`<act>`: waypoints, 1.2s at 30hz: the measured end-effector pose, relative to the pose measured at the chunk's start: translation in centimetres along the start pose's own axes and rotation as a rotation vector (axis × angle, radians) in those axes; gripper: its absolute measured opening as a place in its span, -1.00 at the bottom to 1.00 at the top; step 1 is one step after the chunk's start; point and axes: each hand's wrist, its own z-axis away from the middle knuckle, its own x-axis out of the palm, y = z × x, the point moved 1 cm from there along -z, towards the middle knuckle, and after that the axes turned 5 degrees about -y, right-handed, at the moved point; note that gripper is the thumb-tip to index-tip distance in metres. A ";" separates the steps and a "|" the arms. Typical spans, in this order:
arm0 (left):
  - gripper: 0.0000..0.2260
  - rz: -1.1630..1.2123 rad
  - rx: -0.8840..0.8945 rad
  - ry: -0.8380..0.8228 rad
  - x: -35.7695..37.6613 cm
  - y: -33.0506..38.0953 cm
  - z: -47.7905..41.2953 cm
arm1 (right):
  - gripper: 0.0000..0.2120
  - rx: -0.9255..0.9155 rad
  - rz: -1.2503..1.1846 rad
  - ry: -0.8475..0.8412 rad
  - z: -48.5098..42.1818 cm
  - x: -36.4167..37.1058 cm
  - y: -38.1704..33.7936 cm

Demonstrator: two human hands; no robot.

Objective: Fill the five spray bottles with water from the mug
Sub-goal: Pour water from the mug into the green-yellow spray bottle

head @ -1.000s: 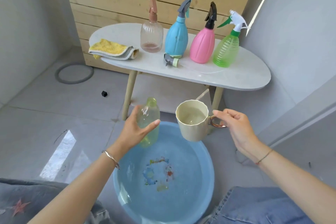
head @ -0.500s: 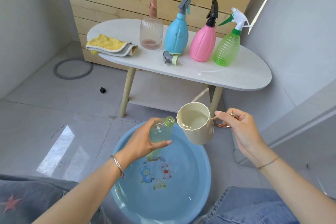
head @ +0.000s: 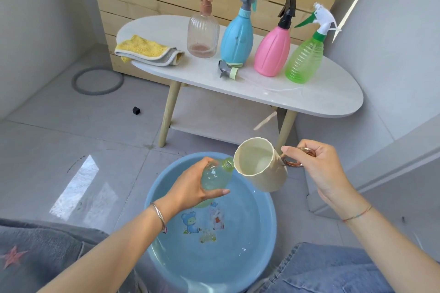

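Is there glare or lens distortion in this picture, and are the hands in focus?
Head view: sunlight glares off the floor left of the basin; the wide lens makes the walls lean; left hand, right hand, bottle and mug look sharp.

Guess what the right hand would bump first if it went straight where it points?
Likely the uncapped green bottle in the left hand; the mug in the right hand nearly touches its neck.

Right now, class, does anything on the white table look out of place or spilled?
A loose spray head lies on its side before the blue bottle. A wet sheen by the green bottle suggests spilled water.
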 end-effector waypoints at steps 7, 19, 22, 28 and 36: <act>-0.30 -0.007 -0.001 -0.021 0.4 -0.3 -0.1 | -0.61 0.006 0.068 0.016 -0.4 -0.2 0.0; -0.30 0.001 -0.001 -0.035 0.6 -0.6 -0.2 | -0.61 -0.003 0.133 -0.004 -0.7 -0.1 0.0; -0.32 -0.007 -0.008 -0.033 0.6 -0.7 -0.2 | -0.61 -0.015 0.174 -0.003 -0.8 -0.2 -0.1; -0.33 -0.016 -0.001 -0.043 0.9 -0.9 -0.3 | -0.62 -0.055 0.231 0.000 -0.8 -0.3 -0.3; -0.42 -0.034 0.022 -0.048 1.0 -0.7 -0.2 | -0.61 -0.082 0.286 0.001 -0.9 -0.2 -0.3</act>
